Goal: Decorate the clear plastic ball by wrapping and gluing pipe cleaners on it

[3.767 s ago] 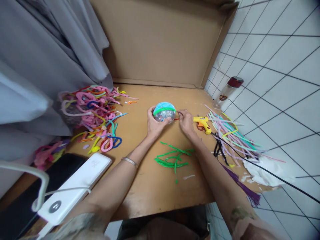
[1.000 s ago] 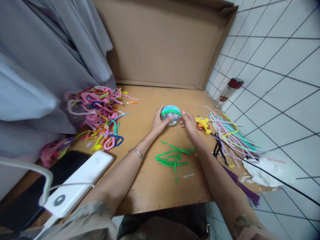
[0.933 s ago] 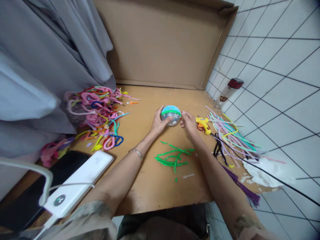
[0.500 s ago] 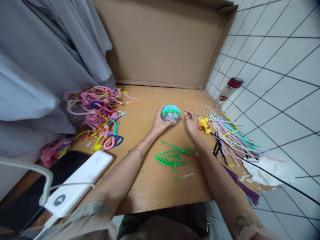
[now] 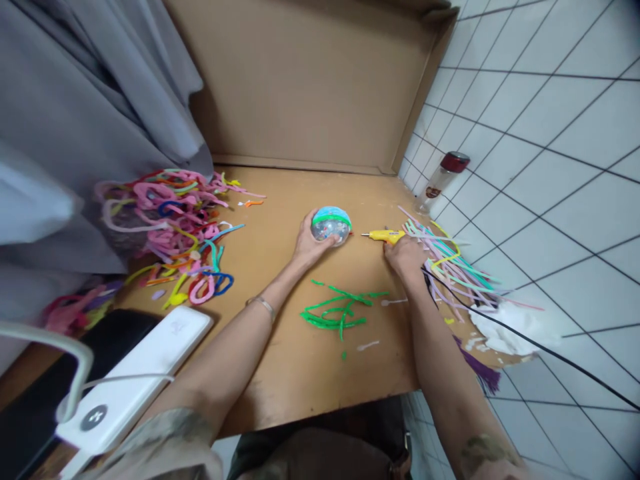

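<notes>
A clear ball [image 5: 330, 225], its upper part covered in light blue with a bright green band below, rests in my left hand [image 5: 309, 241], fingers curled round its left side and thumb across the front. To the right, my right hand [image 5: 406, 256] is wrapped round the handle of a yellow glue gun [image 5: 384, 235]. The gun's metal nozzle points left at the ball, with a gap between them. In front of the ball, several bright green pipe cleaner pieces [image 5: 334, 323] lie on the wooden table [image 5: 280, 393].
Tangled colourful pipe cleaners [image 5: 170, 213] heap at the left; straight pastel ones [image 5: 450, 260] lie right. A white power bank [image 5: 140, 377] sits front left. A red-lidded jar [image 5: 443, 180] stands by the tiled wall. The glue gun's black cord [image 5: 505, 327] runs right. Cardboard [image 5: 305, 87] stands behind.
My right hand has moved from beside the ball to the glue gun and closed on its handle. The gun now points left. My left hand still holds the ball.
</notes>
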{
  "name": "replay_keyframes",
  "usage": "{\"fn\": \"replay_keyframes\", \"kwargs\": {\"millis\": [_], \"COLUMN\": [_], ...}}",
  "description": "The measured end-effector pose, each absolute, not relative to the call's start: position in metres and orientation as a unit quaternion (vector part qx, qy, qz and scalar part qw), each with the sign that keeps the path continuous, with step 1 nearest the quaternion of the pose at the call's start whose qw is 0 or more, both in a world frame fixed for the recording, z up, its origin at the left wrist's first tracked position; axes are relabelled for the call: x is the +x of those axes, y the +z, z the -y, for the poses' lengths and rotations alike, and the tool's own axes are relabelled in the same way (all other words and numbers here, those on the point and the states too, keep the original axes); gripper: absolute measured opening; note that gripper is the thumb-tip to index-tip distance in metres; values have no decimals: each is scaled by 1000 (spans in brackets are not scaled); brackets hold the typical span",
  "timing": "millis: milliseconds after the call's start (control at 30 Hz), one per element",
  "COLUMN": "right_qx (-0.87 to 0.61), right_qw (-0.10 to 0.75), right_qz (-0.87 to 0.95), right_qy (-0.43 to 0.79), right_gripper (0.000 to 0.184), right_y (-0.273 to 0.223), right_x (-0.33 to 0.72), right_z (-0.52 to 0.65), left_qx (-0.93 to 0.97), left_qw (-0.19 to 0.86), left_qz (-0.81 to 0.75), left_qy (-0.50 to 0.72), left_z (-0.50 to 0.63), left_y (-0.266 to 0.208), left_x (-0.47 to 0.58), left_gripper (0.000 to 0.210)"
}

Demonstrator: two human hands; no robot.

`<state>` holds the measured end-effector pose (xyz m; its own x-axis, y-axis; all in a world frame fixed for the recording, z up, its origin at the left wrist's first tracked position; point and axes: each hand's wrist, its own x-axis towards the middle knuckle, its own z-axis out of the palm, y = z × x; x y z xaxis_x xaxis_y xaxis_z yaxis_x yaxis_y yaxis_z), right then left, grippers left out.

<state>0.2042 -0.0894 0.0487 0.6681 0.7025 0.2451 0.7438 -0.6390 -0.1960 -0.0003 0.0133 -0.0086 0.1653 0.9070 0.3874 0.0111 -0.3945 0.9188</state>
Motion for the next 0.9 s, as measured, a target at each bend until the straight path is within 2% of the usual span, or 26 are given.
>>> {"fn": "replay_keyframes", "kwargs": {"millis": [233, 367, 600, 900], "right_qx": [-888, -888, -851, -904], "right_qw": [162, 182, 251, 138], "right_qz": [427, 419, 438, 402], "right_qy": [-61, -51, -147, -58], "right_gripper": [33, 33, 38, 39], "right_y": [32, 30, 42, 40], "right_x": [220, 221, 216, 221], "right_z": [86, 86, 86, 89], "left_qx": [636, 640, 643, 645], "left_qw": [421, 419, 415, 412], "left_qz": [-355, -356, -356, -364], "left_qy": [540, 537, 537, 532], "left_z": [-13, -13, -14, -16], "left_y": [-10, -9, -10, -13], "left_x": [-2, -3, -3, -3], "left_gripper": [90, 91, 92, 94]}}
